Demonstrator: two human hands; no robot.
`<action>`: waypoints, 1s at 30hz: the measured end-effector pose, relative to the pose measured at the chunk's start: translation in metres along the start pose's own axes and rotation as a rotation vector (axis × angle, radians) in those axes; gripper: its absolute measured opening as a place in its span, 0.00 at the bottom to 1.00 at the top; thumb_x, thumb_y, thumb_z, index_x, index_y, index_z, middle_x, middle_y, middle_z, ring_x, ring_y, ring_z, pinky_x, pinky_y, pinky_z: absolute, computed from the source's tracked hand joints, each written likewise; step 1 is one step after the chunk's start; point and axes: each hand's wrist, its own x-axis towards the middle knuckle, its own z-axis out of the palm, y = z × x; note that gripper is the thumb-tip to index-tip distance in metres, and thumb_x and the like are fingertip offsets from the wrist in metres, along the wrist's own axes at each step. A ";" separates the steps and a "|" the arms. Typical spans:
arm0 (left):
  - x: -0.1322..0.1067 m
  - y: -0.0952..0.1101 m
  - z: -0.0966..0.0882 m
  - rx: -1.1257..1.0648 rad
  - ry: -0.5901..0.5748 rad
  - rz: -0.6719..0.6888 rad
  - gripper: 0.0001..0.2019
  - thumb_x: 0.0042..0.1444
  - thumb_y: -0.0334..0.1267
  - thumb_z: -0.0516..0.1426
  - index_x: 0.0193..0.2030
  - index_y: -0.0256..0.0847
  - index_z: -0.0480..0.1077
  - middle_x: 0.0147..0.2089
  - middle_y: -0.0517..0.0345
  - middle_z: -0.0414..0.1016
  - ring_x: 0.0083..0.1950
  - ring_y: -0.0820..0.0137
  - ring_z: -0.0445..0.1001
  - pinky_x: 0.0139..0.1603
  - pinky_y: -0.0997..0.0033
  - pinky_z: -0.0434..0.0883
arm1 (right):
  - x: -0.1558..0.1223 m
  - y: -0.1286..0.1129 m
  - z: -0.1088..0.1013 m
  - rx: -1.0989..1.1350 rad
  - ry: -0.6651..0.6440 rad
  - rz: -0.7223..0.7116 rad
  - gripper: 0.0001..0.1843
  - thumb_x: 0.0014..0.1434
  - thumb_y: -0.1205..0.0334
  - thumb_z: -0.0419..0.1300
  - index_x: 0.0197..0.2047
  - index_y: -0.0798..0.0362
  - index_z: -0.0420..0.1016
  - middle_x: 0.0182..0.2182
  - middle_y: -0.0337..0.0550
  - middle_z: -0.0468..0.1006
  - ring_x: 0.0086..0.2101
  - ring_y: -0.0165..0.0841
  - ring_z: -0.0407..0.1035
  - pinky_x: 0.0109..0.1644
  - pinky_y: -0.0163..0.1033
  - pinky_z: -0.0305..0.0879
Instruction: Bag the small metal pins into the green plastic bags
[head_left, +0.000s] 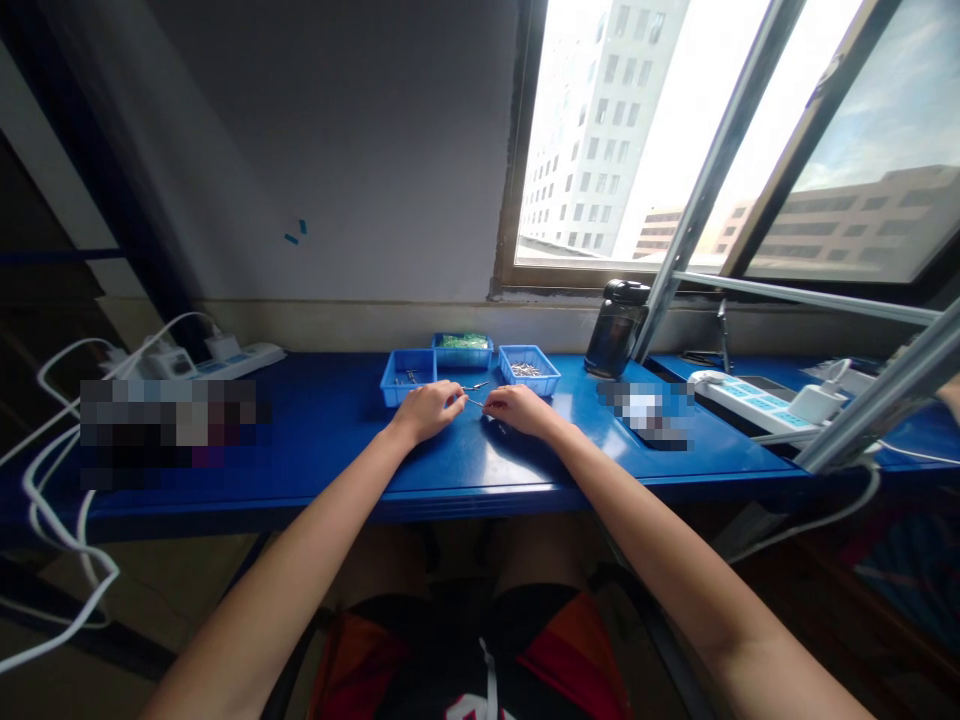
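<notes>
Fingers of left hand [429, 408] and right hand [521, 408] pinching thin metal pin [475, 402]; blue bench [315, 430], grey wall [337, 150], window [675, 130] behind

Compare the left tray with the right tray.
The left tray holds only a few small metal pieces; the right tray holds a heap. The left tray sits just beyond the left hand, the right tray just beyond the right hand. Both are blue, open and rest on the bench.

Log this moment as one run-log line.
left hand: fingers pinch thin metal part | right hand: fingers pinch same part | place: low over blue table, before three blue trays
</notes>
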 end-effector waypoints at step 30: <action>0.002 -0.003 0.002 -0.031 -0.106 0.023 0.09 0.55 0.41 0.50 0.35 0.41 0.69 0.34 0.57 0.73 0.35 0.68 0.72 0.34 0.72 0.66 | -0.002 -0.003 0.003 0.187 0.026 0.093 0.06 0.51 0.67 0.55 0.33 0.56 0.71 0.22 0.37 0.70 0.24 0.25 0.63 0.29 0.29 0.57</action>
